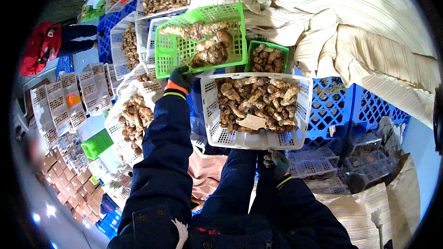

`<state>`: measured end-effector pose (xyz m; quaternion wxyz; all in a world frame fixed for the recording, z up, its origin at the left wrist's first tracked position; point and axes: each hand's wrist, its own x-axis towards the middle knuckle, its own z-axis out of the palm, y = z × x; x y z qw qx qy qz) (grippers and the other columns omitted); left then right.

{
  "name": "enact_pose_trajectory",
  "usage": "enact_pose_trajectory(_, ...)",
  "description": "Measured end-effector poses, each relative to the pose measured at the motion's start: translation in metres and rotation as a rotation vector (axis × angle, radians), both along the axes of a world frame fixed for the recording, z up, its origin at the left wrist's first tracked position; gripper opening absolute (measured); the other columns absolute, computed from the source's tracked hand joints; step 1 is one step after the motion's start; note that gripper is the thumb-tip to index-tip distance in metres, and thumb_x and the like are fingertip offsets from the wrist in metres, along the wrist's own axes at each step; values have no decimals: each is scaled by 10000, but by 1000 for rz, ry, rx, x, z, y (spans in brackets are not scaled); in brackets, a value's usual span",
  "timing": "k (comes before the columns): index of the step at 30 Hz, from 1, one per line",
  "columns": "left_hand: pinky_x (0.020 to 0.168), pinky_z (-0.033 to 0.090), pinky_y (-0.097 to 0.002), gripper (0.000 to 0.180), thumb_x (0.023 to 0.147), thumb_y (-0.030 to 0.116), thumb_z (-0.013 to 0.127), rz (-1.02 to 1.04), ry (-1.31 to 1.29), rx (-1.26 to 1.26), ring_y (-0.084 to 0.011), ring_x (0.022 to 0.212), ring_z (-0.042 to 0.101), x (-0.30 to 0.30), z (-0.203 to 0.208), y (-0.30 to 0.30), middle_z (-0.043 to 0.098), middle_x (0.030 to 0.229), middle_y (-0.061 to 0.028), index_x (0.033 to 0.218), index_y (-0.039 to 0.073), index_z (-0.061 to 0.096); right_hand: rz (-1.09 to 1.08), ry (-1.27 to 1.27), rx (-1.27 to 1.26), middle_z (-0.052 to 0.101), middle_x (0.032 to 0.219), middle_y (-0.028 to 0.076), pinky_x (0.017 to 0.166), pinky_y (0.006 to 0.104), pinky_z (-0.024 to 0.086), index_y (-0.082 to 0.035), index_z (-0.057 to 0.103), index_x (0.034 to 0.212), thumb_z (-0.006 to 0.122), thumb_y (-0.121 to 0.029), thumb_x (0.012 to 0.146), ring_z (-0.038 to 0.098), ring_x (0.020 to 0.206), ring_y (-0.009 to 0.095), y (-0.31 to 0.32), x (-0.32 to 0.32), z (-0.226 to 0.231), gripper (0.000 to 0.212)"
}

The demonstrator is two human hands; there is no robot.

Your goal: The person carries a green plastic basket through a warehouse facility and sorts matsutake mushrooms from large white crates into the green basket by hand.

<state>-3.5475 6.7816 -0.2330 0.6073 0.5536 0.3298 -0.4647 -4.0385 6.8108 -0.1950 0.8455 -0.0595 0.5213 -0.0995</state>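
My left hand (181, 79), in a dark glove with an orange cuff, has its fingers closed on the near left corner of a bright green plastic basket (165, 71). Inside lie a few large brown-and-cream mushrooms (210, 54). Just nearer to me is a white plastic basket (302, 110) with many smaller mushrooms (258, 97) and a blank-looking piece of card (252, 122) on top. My gloved right hand (276, 162) is at this basket's near rim, fingers curled up against it; the fingertips are partly hidden.
A small green basket (286, 57) of mushrooms stands beyond the white one. Blue lattice crates (330, 113) are at the right, under striped cloth (360, 41). More mushroom baskets (154, 90) line the left. A person in red (42, 48) and stacked cartons (69, 182) are farther left.
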Motion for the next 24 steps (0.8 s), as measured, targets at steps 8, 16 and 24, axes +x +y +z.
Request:
enact_pose_trajectory(8,350,431,-251,57,756,104,537,54,0,85,-182,396,467,-87,83,55,486,544,-64,730,74,496,-10,150,-183,587,820,122,583,285,446,-3,526,1045,578,-219,820,540,668,172,-45,-8,87,316)
enact_pose_trajectory(16,620,497,-322,170,776,134,519,-113,9,-189,-237,719,577,-157,198,111,586,795,-122,916,42,544,123,232,-362,608,817,107,540,288,422,5,534,1049,584,-241,813,547,637,177,-83,-15,213,344)
enact_pose_trajectory(24,654,500,-348,275,799,175,526,-219,-208,-403,-240,818,594,-142,319,58,600,919,-109,1034,33,531,235,145,-403,580,791,84,560,295,421,12,524,1052,563,-277,818,547,664,186,-98,-33,272,374)
